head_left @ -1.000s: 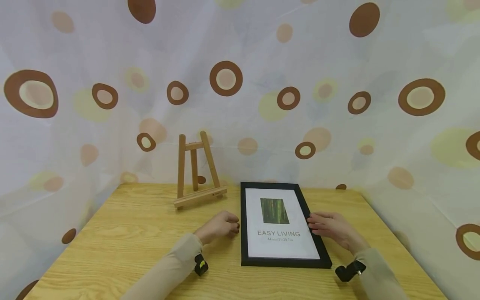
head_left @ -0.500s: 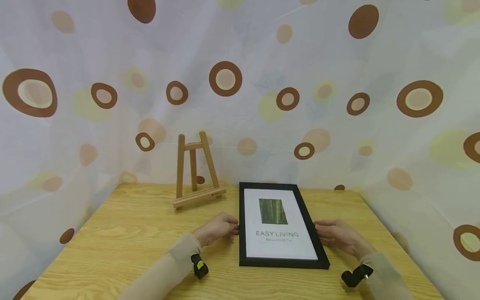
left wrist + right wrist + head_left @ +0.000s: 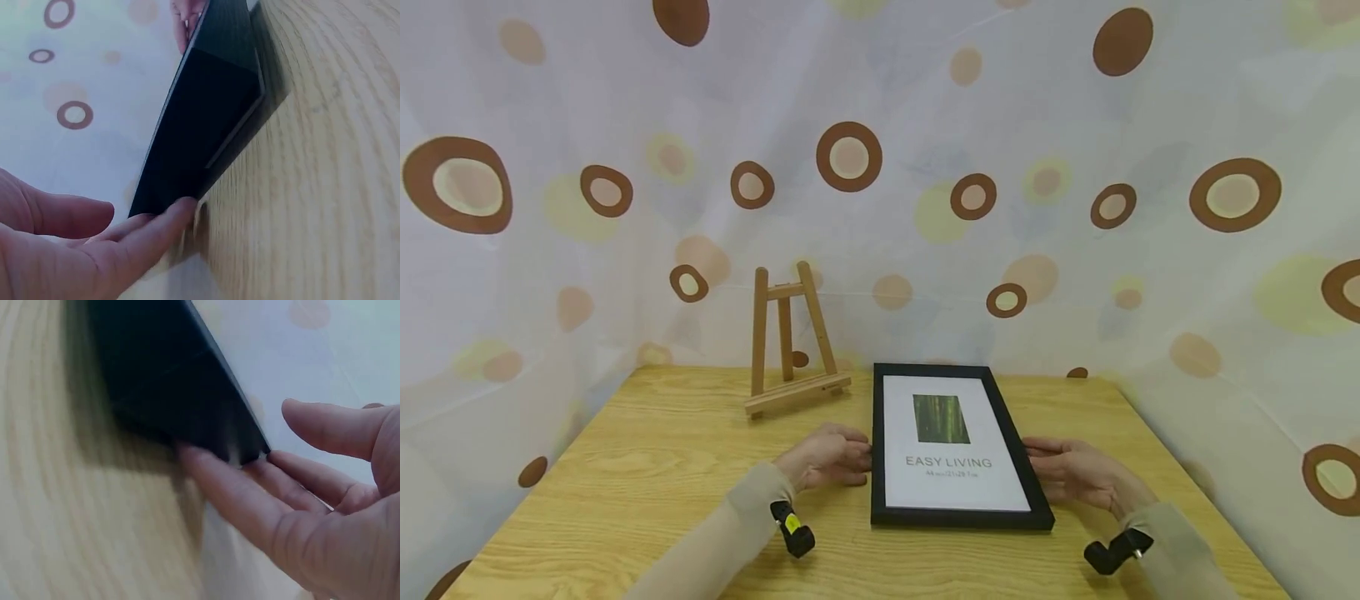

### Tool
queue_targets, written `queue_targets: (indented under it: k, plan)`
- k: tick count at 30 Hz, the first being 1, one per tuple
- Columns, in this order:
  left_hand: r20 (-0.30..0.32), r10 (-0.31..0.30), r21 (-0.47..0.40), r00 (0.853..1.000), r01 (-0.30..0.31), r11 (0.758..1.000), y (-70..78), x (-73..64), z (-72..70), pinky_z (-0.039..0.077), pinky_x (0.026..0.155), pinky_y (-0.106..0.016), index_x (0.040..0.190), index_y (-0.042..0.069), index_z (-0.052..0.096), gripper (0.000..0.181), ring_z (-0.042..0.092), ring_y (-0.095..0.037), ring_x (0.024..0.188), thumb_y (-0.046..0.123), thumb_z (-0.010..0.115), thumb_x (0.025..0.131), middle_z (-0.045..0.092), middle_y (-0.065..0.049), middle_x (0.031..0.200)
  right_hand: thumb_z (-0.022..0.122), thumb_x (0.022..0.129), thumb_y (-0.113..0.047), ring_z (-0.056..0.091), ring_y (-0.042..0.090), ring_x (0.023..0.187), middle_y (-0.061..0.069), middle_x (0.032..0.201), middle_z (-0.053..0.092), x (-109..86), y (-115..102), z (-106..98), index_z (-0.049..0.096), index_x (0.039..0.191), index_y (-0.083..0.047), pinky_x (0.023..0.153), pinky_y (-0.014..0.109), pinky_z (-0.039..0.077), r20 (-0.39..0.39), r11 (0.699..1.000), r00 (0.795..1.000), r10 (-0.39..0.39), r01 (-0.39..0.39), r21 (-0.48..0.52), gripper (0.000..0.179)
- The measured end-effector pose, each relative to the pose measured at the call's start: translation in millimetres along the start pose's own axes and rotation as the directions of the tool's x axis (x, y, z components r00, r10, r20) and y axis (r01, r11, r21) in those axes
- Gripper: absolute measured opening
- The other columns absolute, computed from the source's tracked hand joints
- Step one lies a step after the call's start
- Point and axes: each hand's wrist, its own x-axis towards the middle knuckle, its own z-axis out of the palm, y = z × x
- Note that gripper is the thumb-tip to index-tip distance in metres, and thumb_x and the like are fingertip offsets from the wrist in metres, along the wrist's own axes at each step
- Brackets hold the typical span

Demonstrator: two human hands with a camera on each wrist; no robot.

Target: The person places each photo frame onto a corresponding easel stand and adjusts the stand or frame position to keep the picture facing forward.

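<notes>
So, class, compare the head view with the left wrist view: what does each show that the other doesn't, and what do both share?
Only the head view: the wooden easel, the printed sheet reading EASY LIVING, and the black devices worn at both wrists.

Only the left wrist view: a close look at the dark outer side of the frame, the side facing the left hand.

Both: the frame, the left hand, at least part of the right hand, the wooden tabletop and the spotted backdrop.
</notes>
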Motion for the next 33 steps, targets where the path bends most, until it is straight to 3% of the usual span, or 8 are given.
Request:
queue_targets:
  k: [4,8,16,20,26,30,33]
  plan:
    - [-0.027,0.003,-0.050,1.000,-0.005,0.999,-3.3,-1.4,-3.7,0.046,0.105,-0.052,0.138,-0.020,0.038,0.043,0.059,-0.035,0.115,-0.009,0.046,0.096,0.051,-0.033,0.134,0.056,0.099,-0.007,0.063,0.017,0.108,0.003,0.126,0.063,4.8,8,0,0.009,0.152,0.011,0.093,0.041,0.055,0.012,0.999,1.000,-0.003,0.002,0.043,0.073]
    - [-0.030,-0.012,-0.095,0.999,0.010,0.995,-6.5,-2.3,-6.3,0.046,0.106,-0.048,0.133,-0.021,0.044,0.039,0.062,-0.028,0.108,-0.008,0.049,0.096,0.055,-0.033,0.129,0.058,0.098,-0.006,0.062,0.021,0.110,0.010,0.128,0.059,5.4,14,0,0.009,0.149,0.017,0.095,0.041,0.054,0.016,1.000,1.000,0.005,-0.005,0.021,0.075]
    - [0.025,-0.047,-0.136,0.999,0.050,0.989,-6.0,-2.0,-6.7,0.047,0.104,-0.052,0.135,-0.019,0.041,0.041,0.060,-0.039,0.116,-0.007,0.048,0.097,0.056,-0.034,0.127,0.053,0.100,-0.004,0.061,0.015,0.109,0.009,0.123,0.061,4.2,15,-2,0.005,0.144,0.026,0.096,0.032,0.054,0.062,1.000,0.998,-0.021,0.019,0.023,0.072]
    - [0.055,-0.064,-0.141,0.996,0.072,0.987,-8.8,-1.0,-4.8,0.048,0.102,-0.053,0.132,-0.017,0.042,0.037,0.065,-0.033,0.104,-0.003,0.049,0.098,0.064,-0.024,0.112,0.050,0.100,-0.002,0.062,0.017,0.108,0.008,0.120,0.063,3.9,16,-1,0.001,0.144,0.026,0.097,0.035,0.054,0.103,0.997,0.995,-0.003,-0.005,0.079,0.071]
    - [0.064,-0.058,-0.149,0.996,0.067,0.987,-10.6,1.0,-1.9,0.051,0.100,-0.049,0.126,-0.017,0.048,0.033,0.065,-0.025,0.093,-0.003,0.053,0.096,0.064,-0.015,0.098,0.051,0.100,-0.003,0.064,0.021,0.109,0.010,0.118,0.065,1.0,13,1,0.000,0.145,0.023,0.096,0.040,0.054,0.135,0.994,0.991,0.020,-0.034,0.103,0.073]
    - [0.101,-0.043,-0.135,0.994,0.057,0.989,-10.6,1.1,-2.2,0.051,0.101,-0.043,0.129,-0.017,0.048,0.038,0.063,-0.019,0.095,-0.005,0.056,0.094,0.064,-0.016,0.109,0.051,0.101,-0.003,0.063,0.021,0.109,0.011,0.118,0.065,0.1,11,1,-0.004,0.144,0.024,0.098,0.038,0.054,0.153,0.993,0.988,0.015,-0.032,0.112,0.075]
    - [0.135,-0.039,-0.120,0.990,0.056,0.991,-10.8,-0.6,-4.9,0.048,0.104,-0.044,0.139,-0.019,0.038,0.051,0.063,-0.019,0.100,-0.006,0.056,0.093,0.058,-0.023,0.127,0.051,0.101,-0.004,0.063,0.020,0.109,0.010,0.117,0.064,0.2,10,1,-0.009,0.143,0.024,0.098,0.037,0.053,0.162,0.992,0.987,0.015,-0.035,0.121,0.079]
